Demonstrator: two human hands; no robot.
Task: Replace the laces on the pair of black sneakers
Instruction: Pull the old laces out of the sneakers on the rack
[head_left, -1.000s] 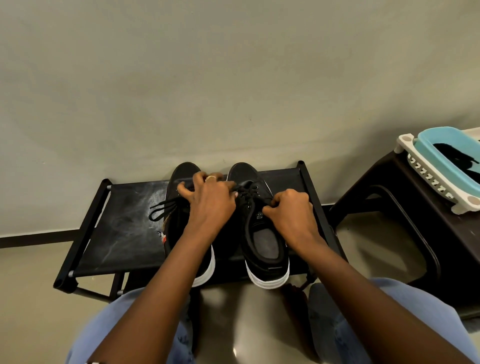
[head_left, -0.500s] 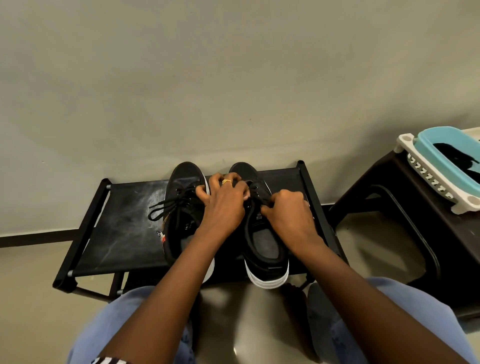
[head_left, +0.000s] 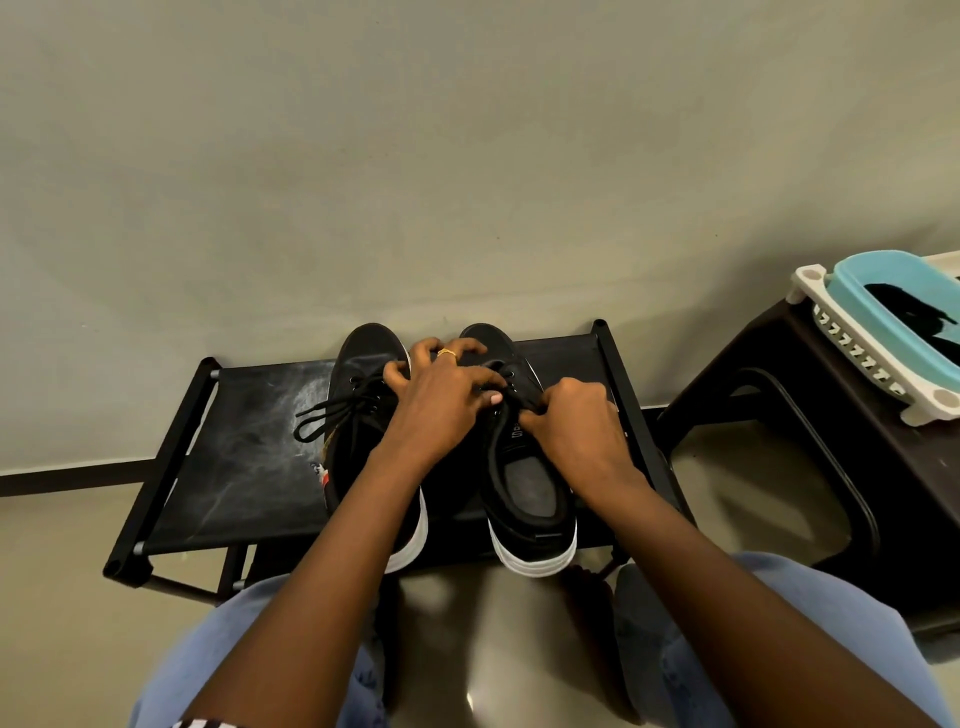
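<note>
Left hand (head_left: 441, 400) now shifted rightward, fingers spread across both black canvas white-soled sneakers (head_left: 524, 467), right hand (head_left: 571, 426) pinching black lace (head_left: 332, 413) of right shoe.

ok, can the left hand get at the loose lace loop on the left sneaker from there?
Probably yes. The left hand lies across both sneakers, and the lace loop hangs off the left sneaker just beside it, with nothing between them.
</note>
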